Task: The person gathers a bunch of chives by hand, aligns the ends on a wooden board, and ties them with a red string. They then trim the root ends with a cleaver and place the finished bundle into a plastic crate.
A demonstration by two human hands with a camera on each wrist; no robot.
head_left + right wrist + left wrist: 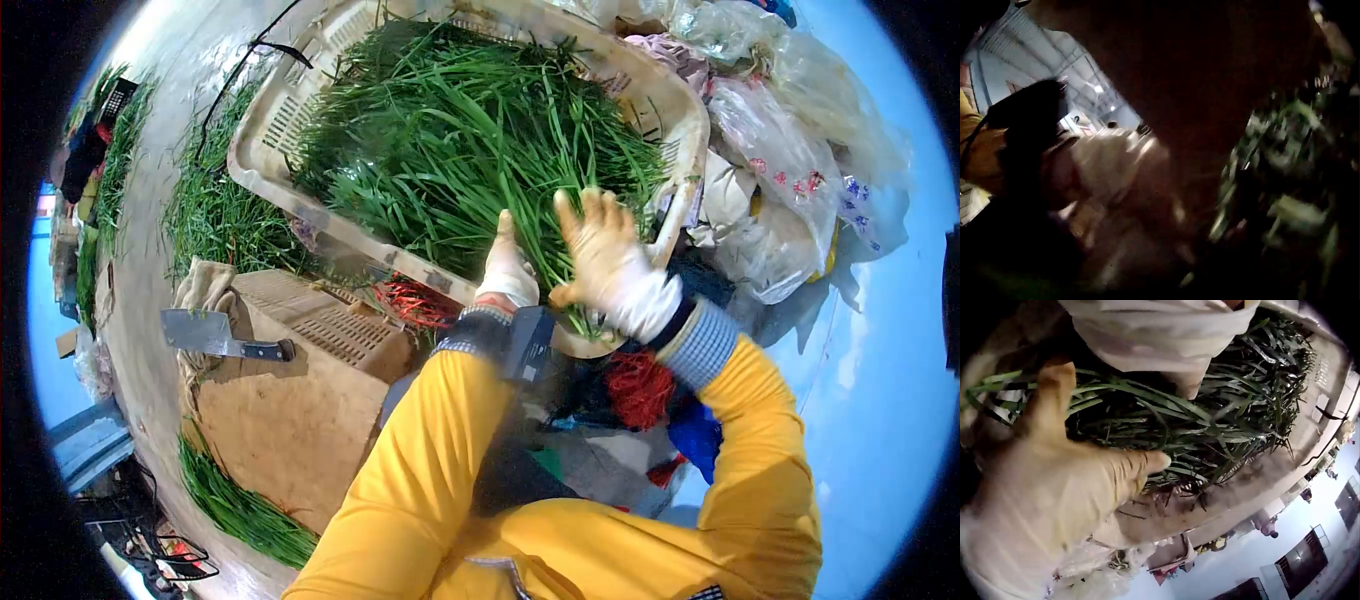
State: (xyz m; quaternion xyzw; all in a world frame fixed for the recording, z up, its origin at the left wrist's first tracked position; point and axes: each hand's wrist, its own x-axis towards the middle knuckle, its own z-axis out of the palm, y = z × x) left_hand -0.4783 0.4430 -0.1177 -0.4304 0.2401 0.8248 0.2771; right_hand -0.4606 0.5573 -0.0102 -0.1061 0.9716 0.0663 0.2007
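Both hands work the long, flat, bright green leaves (pixel 450 150) heaped in the cream perforated plastic basket (pixel 265 125), at its front edge nearest the person. The right hand (pixel 610 255), in a pale tan-palmed glove, has its fingers splayed and curled round nothing. The left hand (pixel 507 265), gloved alike and seen edge-on, looks straight-fingered too; some leaves lie between the two, apparently ungripped. The right wrist view is too dark and blurred to add detail.

With no firm hold, those leaves could fan apart or slip over the front rim if the hands move off unevenly; pressing hard might bruise or bend the blades. Strands from the tangled red stringy bundle (pixel 418 300) just under the rim could catch on low leaf ends. The black box-shaped device (pixel 528 343) by the left wrist might snag leaves on a deeper reach.

The broad steel cleaver with a black handle (pixel 225 340) lies well apart from the hands, on the tan plastic crate (pixel 280 400) beside beige cloth gloves (pixel 205 285). Its blade sits near the crate's edge, so a knock from the left sleeve (pixel 415 440) could send it down
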